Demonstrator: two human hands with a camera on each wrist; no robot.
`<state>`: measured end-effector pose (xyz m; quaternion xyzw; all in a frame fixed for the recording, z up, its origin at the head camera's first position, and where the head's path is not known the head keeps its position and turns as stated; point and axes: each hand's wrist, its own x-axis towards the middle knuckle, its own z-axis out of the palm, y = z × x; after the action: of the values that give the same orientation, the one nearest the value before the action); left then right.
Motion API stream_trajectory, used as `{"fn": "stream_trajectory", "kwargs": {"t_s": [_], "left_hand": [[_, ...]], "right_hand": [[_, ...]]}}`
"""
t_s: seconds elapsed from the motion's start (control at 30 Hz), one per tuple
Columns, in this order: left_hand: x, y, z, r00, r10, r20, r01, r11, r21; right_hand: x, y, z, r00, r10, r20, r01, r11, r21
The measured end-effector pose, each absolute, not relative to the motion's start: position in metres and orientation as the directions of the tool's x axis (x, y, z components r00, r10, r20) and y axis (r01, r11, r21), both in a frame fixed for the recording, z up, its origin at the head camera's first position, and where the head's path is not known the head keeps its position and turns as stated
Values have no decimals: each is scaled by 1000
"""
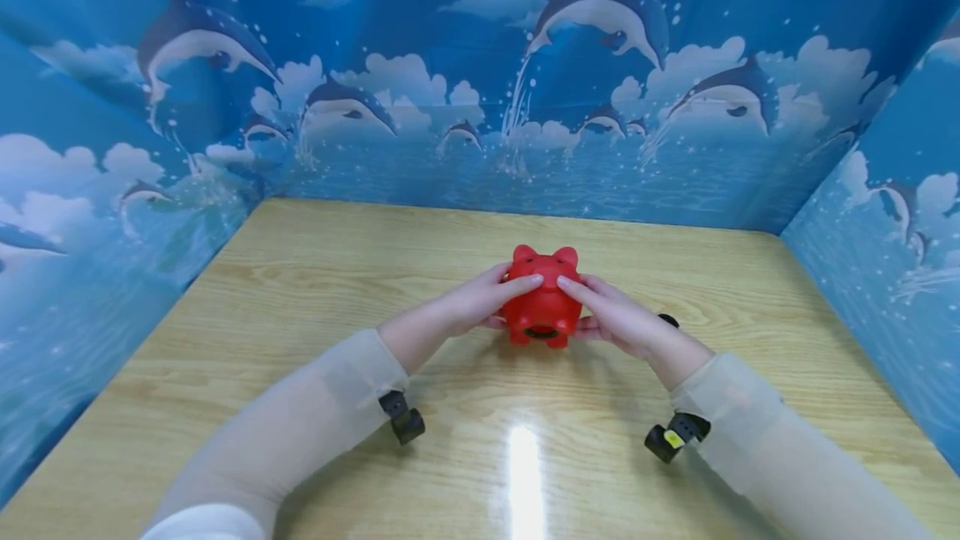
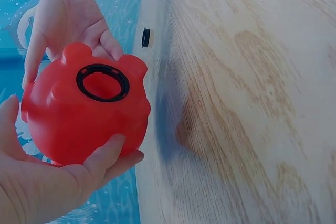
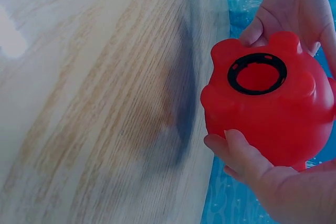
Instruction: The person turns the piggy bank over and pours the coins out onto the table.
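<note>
A glossy red, rounded plastic piggy bank [image 1: 543,307] is held between two bare hands above the pale wood-grain worktop [image 1: 337,273], nearer the far edge than the bottom of the head view and about midway between the left and right edges. Its face is turned toward the person, its rounded red ears [image 1: 524,253] pointing toward the far edge. The left hand [image 1: 480,300] grips one side, its thumb laid across the front, its fingers curled round the body. The right hand [image 1: 618,315] grips the opposite side in the same manner, and the two thumb tips lie near each other by the snout, apart. Both wrist views show the underside, where stubby red feet [image 3: 285,43] surround a round opening edged by a black, notched ring [image 3: 231,75]; red interior shows through it. A small black disc [image 1: 668,320] is on the worktop near the far edge, just beyond the right wrist, which partly hides it in the head view. Pale beige sleeves [image 1: 300,407] cover both forearms, each with a small black wrist camera [image 1: 402,417] at the cuff. Behind the far edge hangs a blue fabric backdrop [image 1: 420,182] printed with dolphins, clouds and water
</note>
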<state>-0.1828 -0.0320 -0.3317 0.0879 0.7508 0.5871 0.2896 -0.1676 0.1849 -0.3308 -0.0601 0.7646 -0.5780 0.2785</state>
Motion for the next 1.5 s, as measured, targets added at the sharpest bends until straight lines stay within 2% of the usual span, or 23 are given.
{"fn": "stream_trajectory", "kwargs": {"t_s": [0.77,1.0,1.5], "left_hand": [[-183,-29,-331,-852,409,-326,-231,265,936],[-181,-29,-329,-859,395,-325,-227,275,934],[-180,-29,-332,-873,414,-259,-175,230,957]], "right_hand": [[-167,183,-330,-840,-455,-296,230,194,-954],[-166,182,-332,-849,-466,-250,193,166,-967],[-165,179,-332,-888,-403,-223,152,201,-968]]}}
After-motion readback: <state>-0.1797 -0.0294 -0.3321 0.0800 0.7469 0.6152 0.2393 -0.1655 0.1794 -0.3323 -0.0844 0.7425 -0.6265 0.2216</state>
